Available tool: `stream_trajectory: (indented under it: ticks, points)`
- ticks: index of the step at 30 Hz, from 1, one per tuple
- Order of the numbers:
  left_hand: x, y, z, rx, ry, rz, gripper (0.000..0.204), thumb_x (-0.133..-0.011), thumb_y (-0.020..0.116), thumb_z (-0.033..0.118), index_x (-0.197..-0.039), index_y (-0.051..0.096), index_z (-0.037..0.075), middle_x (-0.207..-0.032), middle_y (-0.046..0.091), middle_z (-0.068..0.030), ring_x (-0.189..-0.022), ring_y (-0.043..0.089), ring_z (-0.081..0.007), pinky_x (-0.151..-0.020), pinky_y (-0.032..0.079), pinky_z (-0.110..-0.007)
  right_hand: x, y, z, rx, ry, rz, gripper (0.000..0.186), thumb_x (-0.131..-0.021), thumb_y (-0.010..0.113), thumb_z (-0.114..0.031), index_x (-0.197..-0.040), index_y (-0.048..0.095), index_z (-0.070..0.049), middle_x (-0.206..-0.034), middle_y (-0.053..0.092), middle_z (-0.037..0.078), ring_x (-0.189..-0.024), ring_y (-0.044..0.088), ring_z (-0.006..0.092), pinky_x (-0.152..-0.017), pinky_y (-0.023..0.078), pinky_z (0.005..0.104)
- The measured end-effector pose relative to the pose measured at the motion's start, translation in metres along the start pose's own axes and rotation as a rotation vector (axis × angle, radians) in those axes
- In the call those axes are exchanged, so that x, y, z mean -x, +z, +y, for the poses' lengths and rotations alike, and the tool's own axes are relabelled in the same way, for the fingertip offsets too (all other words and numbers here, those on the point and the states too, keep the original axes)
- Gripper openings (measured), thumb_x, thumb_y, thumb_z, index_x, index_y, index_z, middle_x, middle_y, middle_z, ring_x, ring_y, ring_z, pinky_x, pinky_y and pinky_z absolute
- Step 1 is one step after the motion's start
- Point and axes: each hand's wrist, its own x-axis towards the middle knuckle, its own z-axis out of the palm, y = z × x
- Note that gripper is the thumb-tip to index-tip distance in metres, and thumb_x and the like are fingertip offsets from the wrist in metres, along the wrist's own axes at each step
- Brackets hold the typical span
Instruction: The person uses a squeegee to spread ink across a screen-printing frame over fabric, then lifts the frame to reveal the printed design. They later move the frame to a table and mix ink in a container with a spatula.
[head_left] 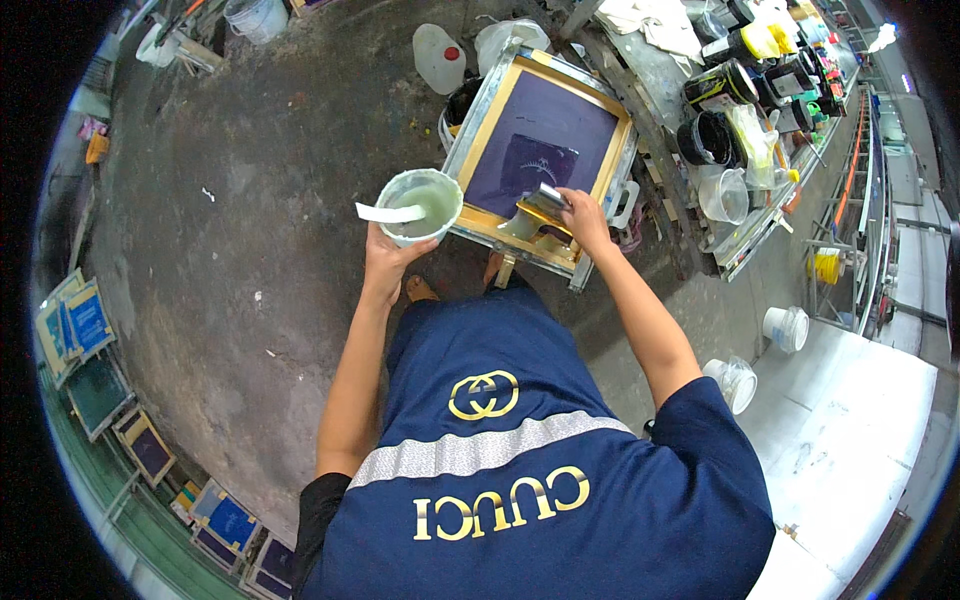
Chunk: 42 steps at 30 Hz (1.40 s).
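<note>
Gripping tub (425, 180) in left hand (388, 264), likely to avoid spills; clasping scraper (546, 197) in right hand (583, 219) over framed screen (550, 115).

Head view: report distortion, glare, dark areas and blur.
Head view: the white surface at lower right looks bright and its edge bows; head view: a white spot glares at upper right; head view: corners go black; head view: the left hand and right hand look reasonably clear.
</note>
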Motion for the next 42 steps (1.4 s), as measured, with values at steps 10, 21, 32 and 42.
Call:
stream_trajectory:
  ticks: [10, 21, 32, 42]
  points:
    - [0.017, -0.008, -0.044, -0.213, -0.187, 0.050, 0.106, -0.061, 0.098, 0.004, -0.150, 0.041, 0.004, -0.142, 0.059, -0.0113, -0.133, 0.058, -0.0273, -0.115, 0.047, -0.044, -0.097, 0.058, 0.021, -0.273, 0.083, -0.569, 0.054, -0.078, 0.089, -0.023, -0.127, 0.073, -0.008, -0.102, 0.077, 0.012, -0.094, 0.071, 0.0237, -0.086, 0.054, 0.0389]
    - [0.004, -0.013, -0.100, -0.430, -0.099, 0.022, 0.111, -0.054, 0.099, 0.010, -0.150, 0.045, 0.003, -0.143, 0.057, -0.0137, -0.136, 0.054, -0.0297, -0.118, 0.042, -0.041, -0.120, 0.047, 0.061, -0.627, 0.387, -1.078, 0.041, -0.093, 0.082, -0.024, -0.129, 0.071, -0.007, -0.108, 0.072, -0.001, -0.096, 0.062, 0.0112, -0.076, 0.049, 0.0290]
    - [-0.083, 0.073, -0.134, -0.651, 0.005, -0.304, 0.119, -0.051, 0.099, 0.017, -0.155, 0.042, 0.008, -0.142, 0.055, -0.0157, -0.135, 0.053, -0.0314, -0.118, 0.042, -0.042, -0.029, -0.185, -0.093, -0.835, 0.158, -0.184, 0.043, -0.092, 0.082, -0.010, -0.130, 0.065, -0.001, -0.105, 0.073, 0.001, -0.090, 0.063, 0.0070, -0.083, 0.050, 0.0249]
    - [-0.052, 0.188, 0.000, -0.034, -0.013, -0.423, 0.115, -0.058, 0.099, 0.023, -0.156, 0.039, 0.008, -0.143, 0.050, -0.0171, -0.132, 0.055, -0.0327, -0.117, 0.043, -0.040, 0.083, -0.218, -0.156, -0.386, -0.105, 0.711, 0.053, -0.090, 0.080, 0.004, -0.132, 0.050, -0.007, -0.107, 0.073, 0.009, -0.086, 0.065, 0.0092, -0.067, 0.049, 0.0208]
